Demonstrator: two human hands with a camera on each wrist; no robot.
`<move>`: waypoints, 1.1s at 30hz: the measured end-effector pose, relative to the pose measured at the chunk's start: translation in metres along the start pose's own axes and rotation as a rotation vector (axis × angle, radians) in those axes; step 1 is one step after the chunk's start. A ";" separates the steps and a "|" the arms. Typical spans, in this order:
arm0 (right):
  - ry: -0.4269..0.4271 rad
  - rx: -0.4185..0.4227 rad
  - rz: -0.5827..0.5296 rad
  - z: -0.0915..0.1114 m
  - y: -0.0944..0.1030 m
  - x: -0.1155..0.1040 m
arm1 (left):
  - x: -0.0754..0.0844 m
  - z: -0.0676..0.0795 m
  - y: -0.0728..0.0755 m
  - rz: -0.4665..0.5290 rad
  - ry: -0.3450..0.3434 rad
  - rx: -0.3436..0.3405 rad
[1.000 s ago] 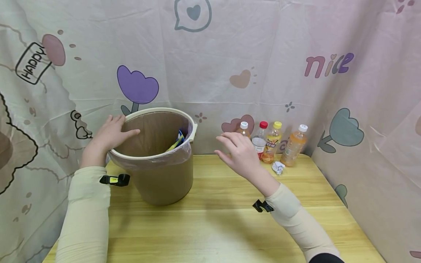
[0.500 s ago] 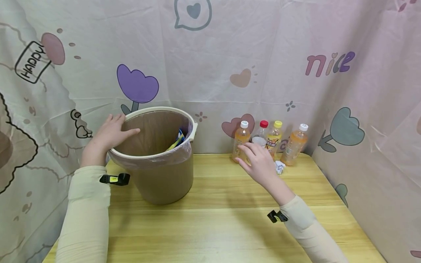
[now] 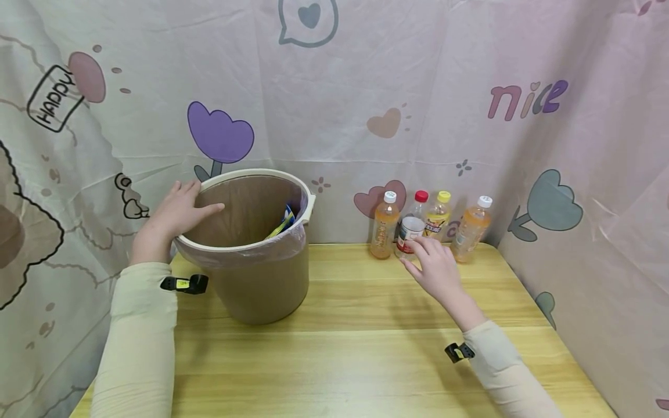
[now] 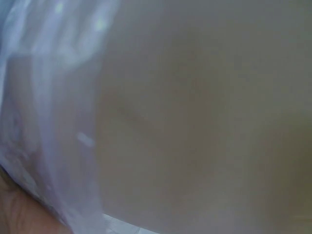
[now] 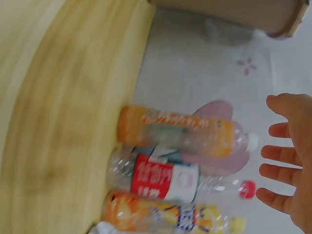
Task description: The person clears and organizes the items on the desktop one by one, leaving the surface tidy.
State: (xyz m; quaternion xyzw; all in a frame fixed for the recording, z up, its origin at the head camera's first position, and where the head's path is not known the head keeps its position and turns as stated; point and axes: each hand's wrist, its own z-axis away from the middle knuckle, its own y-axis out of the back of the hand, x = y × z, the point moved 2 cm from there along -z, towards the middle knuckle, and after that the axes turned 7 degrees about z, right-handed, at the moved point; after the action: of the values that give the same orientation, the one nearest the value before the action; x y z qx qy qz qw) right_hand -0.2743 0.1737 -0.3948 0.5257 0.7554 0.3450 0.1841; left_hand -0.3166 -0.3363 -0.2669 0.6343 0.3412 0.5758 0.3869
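Observation:
My left hand (image 3: 177, 212) rests on the left rim of a brown trash bin (image 3: 256, 290), its thumb stretched over the opening. A clear liner covers the rim, and a blue and yellow wrapper (image 3: 284, 223) lies inside. In the left wrist view, part of that hand (image 4: 29, 214) shows beside the liner (image 4: 53, 122). My right hand (image 3: 434, 270) hovers with spread fingers near the bottles, holding nothing. Around it stand an orange bottle (image 3: 384, 229), a red-capped bottle (image 3: 410, 229), a yellow-capped bottle (image 3: 438, 220) and another orange bottle (image 3: 472, 229). Crumpled paper (image 5: 105, 228) shows at the right wrist view's lower edge.
The bottles stand along the back of a wooden table (image 3: 334, 371), close to a printed curtain (image 3: 313, 104). The curtain also rises along both sides. The bin occupies the table's back left.
My right hand has moved right and slightly down, uncovering the left orange bottle and the red-capped one and now hiding the crumpled paper in the head view. My left hand stays on the bin.

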 end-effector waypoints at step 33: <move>-0.431 -0.487 -0.052 0.040 -0.069 0.098 | -0.001 0.000 0.000 0.023 0.011 -0.009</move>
State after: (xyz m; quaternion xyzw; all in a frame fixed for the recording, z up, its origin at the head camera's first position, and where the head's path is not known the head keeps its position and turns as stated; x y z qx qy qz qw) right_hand -0.3322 0.2622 -0.4636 0.5075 0.6076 0.3914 0.4691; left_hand -0.3164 -0.3373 -0.2671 0.6332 0.3335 0.5853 0.3811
